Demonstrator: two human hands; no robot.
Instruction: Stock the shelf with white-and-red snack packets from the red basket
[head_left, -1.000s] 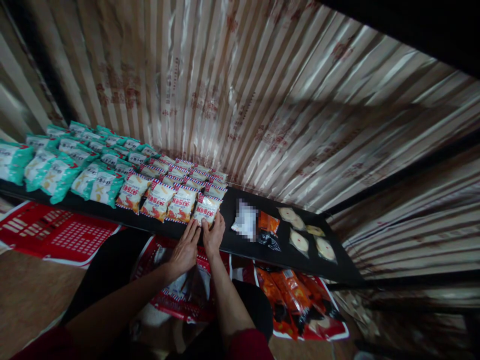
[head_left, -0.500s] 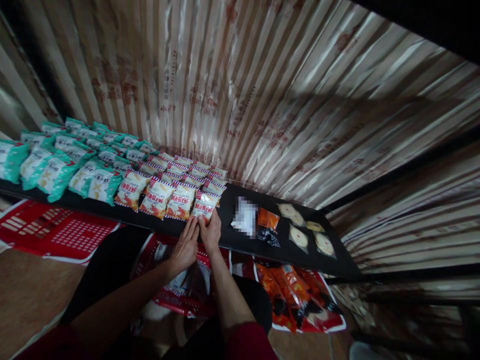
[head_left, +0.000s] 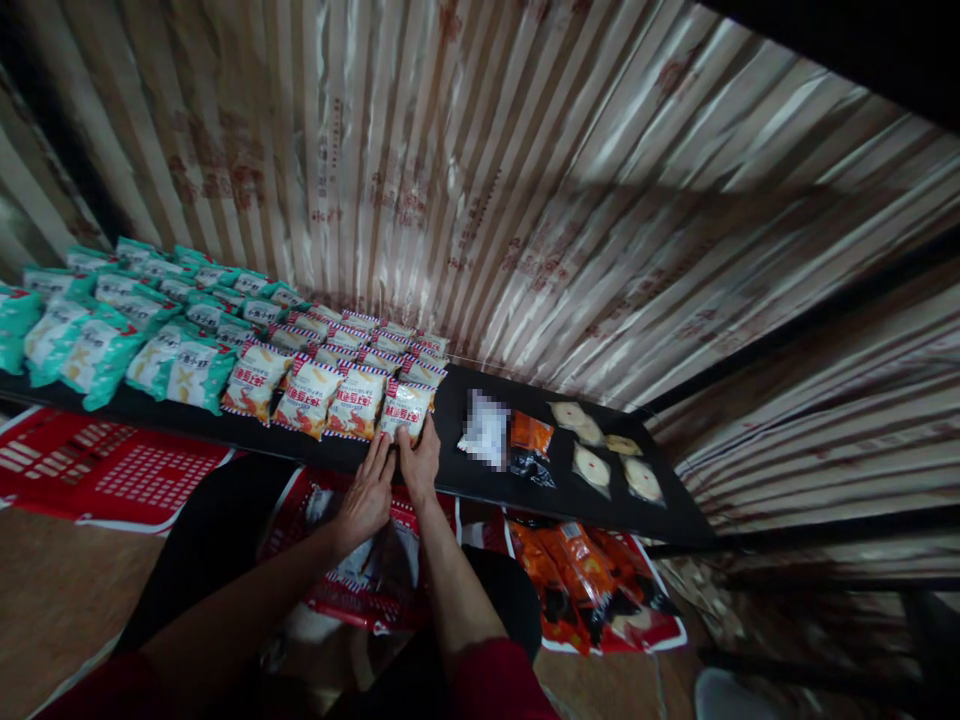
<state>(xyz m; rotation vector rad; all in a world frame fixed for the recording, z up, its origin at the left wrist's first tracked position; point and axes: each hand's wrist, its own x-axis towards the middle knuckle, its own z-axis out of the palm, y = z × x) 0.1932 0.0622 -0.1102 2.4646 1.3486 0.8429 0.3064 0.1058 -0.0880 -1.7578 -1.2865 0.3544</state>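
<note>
White snack bags with red lettering and striped top edges stand in rows on a black shelf (head_left: 450, 462). At the right end of the front row, a snack bag (head_left: 406, 408) leans upright between my hands. My right hand (head_left: 421, 462) grips its lower right side, thumb on the front and fingers round the edge. The stretched fingers of my left hand (head_left: 369, 492) lie against its lower left corner. Just left of it is another snack bag (head_left: 357, 402) of the same kind. The bag's back and my hidden right fingertips cannot be seen.
Teal snack bags (head_left: 191, 365) fill the shelf's left part. To the right lie a blurred white packet (head_left: 486, 432), an orange-and-black packet (head_left: 532, 436) and several round pale packets (head_left: 592, 468). Below are red baskets, one with orange bags (head_left: 577, 565). Corrugated sheeting (head_left: 420, 180) stands behind.
The whole view has shifted slightly, so the shelf and bags appear a little further left. Both hands stay on the same snack bag.
</note>
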